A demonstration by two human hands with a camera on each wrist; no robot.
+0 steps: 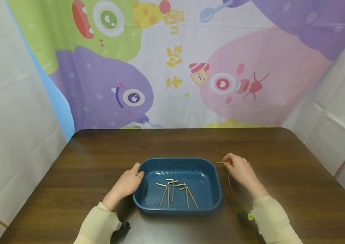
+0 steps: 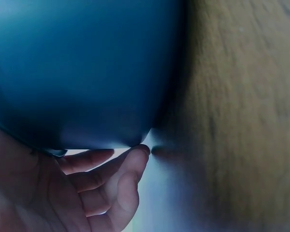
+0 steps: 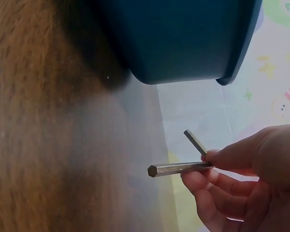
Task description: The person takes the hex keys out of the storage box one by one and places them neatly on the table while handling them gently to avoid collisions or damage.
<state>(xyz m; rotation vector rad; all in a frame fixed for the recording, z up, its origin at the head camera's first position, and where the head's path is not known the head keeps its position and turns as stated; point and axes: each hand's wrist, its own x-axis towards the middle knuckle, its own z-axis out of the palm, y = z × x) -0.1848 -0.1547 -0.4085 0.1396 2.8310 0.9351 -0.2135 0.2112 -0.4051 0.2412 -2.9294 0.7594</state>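
Cartoon-printed cloth [image 1: 178, 112] hangs behind a brown wood-grain tabletop [image 1: 105, 145]. At the person's left, the left hand [image 1: 128, 183] grips the near-left side of a blue tray [image 1: 177, 210], thumb at the rim and fingers along the outer wall, which seems meant to keep it from sliding. Across from it, the right hand [image 1: 241, 171] pinches an L-shaped hex key [image 3: 176, 168] close to its bend, just outside the tray's right wall; held so, the short arm points toward the tray, the long one slants down, and both ends stay free. Inside the tray, about five loose hex keys [image 1: 168, 196] lie around the middle, bends toward the far wall, some crossing. Bare tray floor shows to their right, probably the easiest landing spot, though the raised rim calls for lifting over. Beyond the tray, wood stretches to the rounded far corners, leaving both arms room sideways.
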